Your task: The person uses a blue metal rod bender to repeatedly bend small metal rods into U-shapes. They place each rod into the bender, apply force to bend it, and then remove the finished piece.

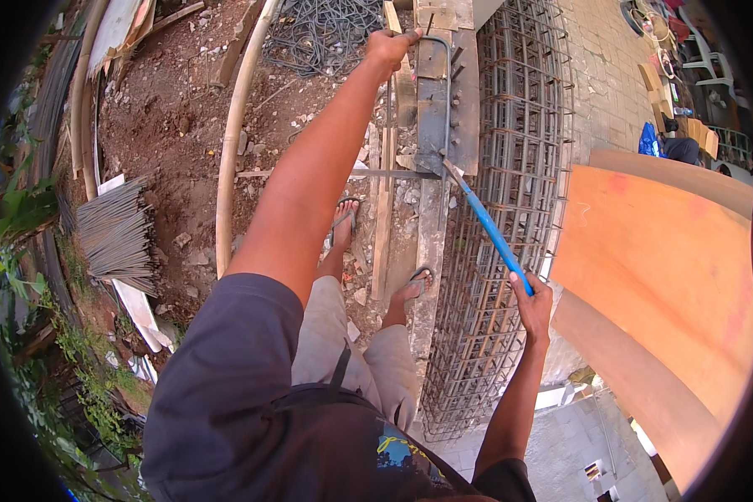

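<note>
My left hand (389, 52) is stretched far forward, its fingers closed round the bent steel rod (449, 92) at the far end of a bending board. The rod turns a corner beside the hand and runs back toward me along the board. My right hand (532, 306) grips the lower end of a blue bending lever (492, 230). That lever slants up to the left, and its head meets the near part of the rod. Several metal pegs stand up from the bending board (466, 125), which has a dark metal plate on it.
A long rebar cage (510, 167) lies just right of the board. Farther right is a large orange panel (657, 259). Cut rods (117, 230) are stacked at the left, near a bamboo pole (238, 142). Bent steel rings (322, 38) are heaped beyond, on rubble-strewn soil.
</note>
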Demonstrator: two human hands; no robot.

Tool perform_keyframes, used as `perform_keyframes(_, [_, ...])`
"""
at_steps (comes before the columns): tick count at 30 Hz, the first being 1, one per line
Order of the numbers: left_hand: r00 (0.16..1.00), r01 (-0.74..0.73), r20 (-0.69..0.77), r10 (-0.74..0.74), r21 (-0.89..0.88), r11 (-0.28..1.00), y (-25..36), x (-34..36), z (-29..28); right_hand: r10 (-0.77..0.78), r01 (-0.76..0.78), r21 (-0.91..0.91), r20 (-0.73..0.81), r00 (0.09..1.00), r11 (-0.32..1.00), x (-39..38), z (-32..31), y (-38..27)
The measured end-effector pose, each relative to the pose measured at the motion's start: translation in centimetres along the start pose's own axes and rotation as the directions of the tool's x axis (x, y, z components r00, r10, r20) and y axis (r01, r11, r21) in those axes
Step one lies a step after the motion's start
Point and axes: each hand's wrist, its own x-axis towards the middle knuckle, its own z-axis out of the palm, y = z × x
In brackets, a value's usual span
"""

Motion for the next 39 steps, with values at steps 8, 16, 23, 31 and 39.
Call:
perform_keyframes(8, [0.996, -0.084, -0.011, 0.086, 0.104, 0.991, -1.1, 1.9, -1.8, -0.248, 0.273, -0.178, 0.15, 0.957, 0.945, 9.7, -6.4, -2.7])
perform_keyframes(16, [0.997, -0.081, -0.009, 0.082, 0.056, 0.995, -1.8, 2.7, -0.5, -0.251, 0.288, -0.196, 0.195, 0.948, 0.937, 11.8, -7.1, -1.1])
perform_keyframes(23, [0.997, -0.068, -0.038, 0.072, 0.096, 0.993, -0.8, 1.5, -0.5, -0.091, 0.108, -0.06, 0.236, 0.967, 0.992, 10.3, -6.1, 0.7])
perform_keyframes(31, [0.993, -0.084, -0.078, 0.09, 0.069, 0.994, -0.5, 0.4, -0.2, -0.139, 0.109, -0.247, -0.111, 0.984, 0.963, 7.6, -3.2, 2.0])
perform_keyframes(39, [0.989, -0.14, -0.058, 0.138, -0.031, 0.99, -1.6, 0.6, 0.1, 0.21, -0.18, 0.13, -0.284, 0.936, 0.975, -4.9, 16.3, 2.0])
